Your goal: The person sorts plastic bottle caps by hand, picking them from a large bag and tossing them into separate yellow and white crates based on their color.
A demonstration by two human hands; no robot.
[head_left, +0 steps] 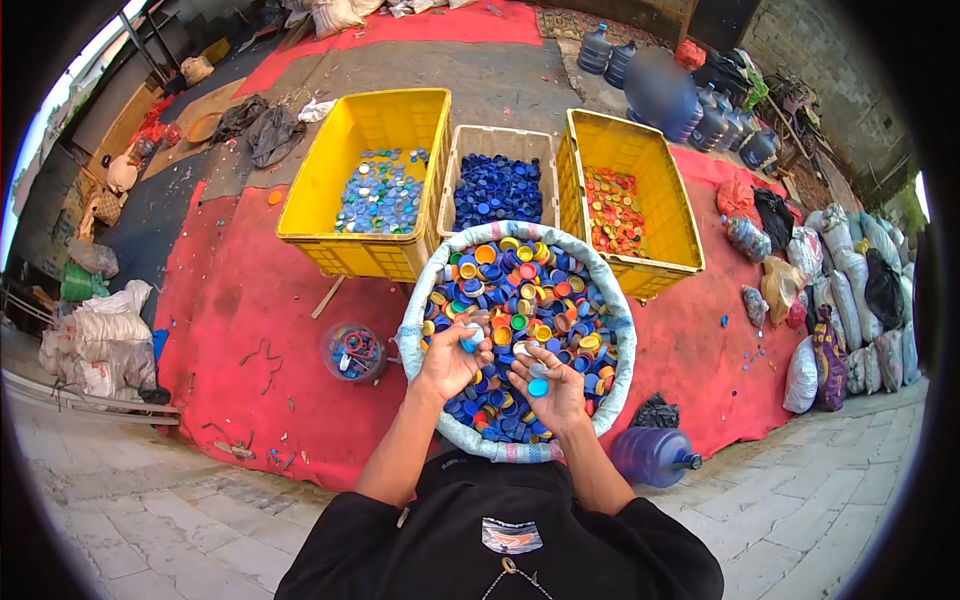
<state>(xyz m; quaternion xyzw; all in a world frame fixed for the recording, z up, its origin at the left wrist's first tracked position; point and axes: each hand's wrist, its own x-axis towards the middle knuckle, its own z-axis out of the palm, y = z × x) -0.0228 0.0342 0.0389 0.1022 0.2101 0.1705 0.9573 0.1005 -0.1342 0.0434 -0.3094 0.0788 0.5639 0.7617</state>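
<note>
While cupped palm-up over the near part of the round sack basin of mixed bottle caps, left hand curled around a few pale caps, fingers bent inward and closed loosely on them. Right hand just beside it, palm up, fingers half curled and slightly apart, cradling a light-blue cap on the palm and a pale cap nearer the fingertips. Light-blue cap lying flat, round face upward; being round, no long axis to tell. Hands close together, not touching as far as can be seen.

Beyond the basin, three crates side by side on the red mat: far left a yellow crate with pale blue caps, in the middle a cream crate with dark blue caps, far right a yellow crate with orange and red caps. Left of the basin a small clear tub; near right a blue water jug lying on its side, neck pointing right.
</note>
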